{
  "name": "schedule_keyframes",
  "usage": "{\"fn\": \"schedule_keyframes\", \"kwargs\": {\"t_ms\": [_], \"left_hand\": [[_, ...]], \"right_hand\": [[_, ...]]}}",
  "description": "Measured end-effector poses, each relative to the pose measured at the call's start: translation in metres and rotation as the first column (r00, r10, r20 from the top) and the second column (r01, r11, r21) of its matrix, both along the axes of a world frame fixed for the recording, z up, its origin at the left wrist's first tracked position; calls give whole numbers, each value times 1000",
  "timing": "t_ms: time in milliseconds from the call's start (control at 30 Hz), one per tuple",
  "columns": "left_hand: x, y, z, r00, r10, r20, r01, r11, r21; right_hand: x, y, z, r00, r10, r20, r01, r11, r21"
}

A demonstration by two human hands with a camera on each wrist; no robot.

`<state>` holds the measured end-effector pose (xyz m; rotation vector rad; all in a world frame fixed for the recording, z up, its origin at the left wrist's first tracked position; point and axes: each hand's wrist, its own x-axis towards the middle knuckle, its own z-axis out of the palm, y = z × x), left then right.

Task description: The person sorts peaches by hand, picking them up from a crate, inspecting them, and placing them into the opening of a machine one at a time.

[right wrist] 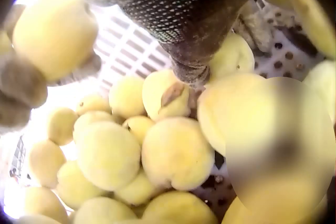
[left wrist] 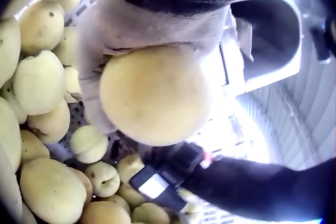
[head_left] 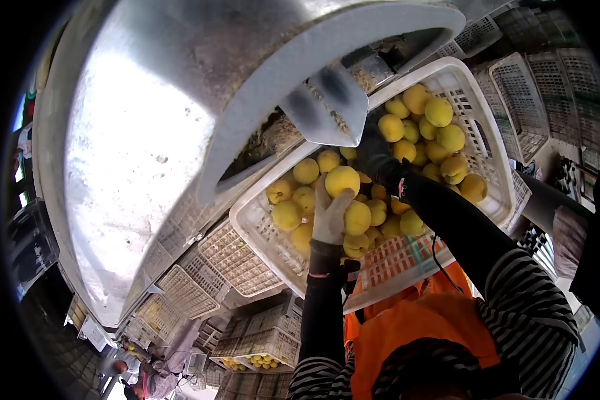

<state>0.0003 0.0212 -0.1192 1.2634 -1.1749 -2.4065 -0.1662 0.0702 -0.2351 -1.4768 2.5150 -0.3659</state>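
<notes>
My left hand (head_left: 330, 217), in a pale glove, holds a yellow peach (head_left: 343, 181) over the fruit in a white plastic crate (head_left: 490, 123). Its fingers curl round the peach's side in the left wrist view. My right hand (head_left: 376, 152), in a dark glove, reaches down into the crate beside the metal chute (head_left: 330, 107), which overlaps it in the head view. From the right wrist, the dark fingers (right wrist: 191, 71) point down beside a pale yellow peach (right wrist: 232, 58); I cannot tell whether they grip it. Several peaches (right wrist: 176, 153) lie about, one with a brown blemish.
A large shiny metal machine (head_left: 137, 153) with a curved opening rises at the left, its chute hanging over the crate's rim. Stacked crates (head_left: 237, 260) stand below it, with more crates (head_left: 520, 100) at the right. Other people (head_left: 157, 380) are far off at lower left.
</notes>
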Motion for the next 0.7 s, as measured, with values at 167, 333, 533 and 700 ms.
{"fn": "schedule_keyframes", "kwargs": {"t_ms": [167,333,533,700], "left_hand": [[35,1,49,964,242,-114,-220,960,173],[46,10,73,947,279,-161,-269,960,85],[36,27,118,866,242,-438,-158,963,220],[26,22,152,861,130,-492,-115,991,61]], "right_hand": [[28,21,-41,950,158,-268,-189,978,-94],[8,16,156,747,261,612,23,909,-415],[40,57,248,783,389,485,32,753,-657],[47,66,289,859,348,376,44,680,-732]]}}
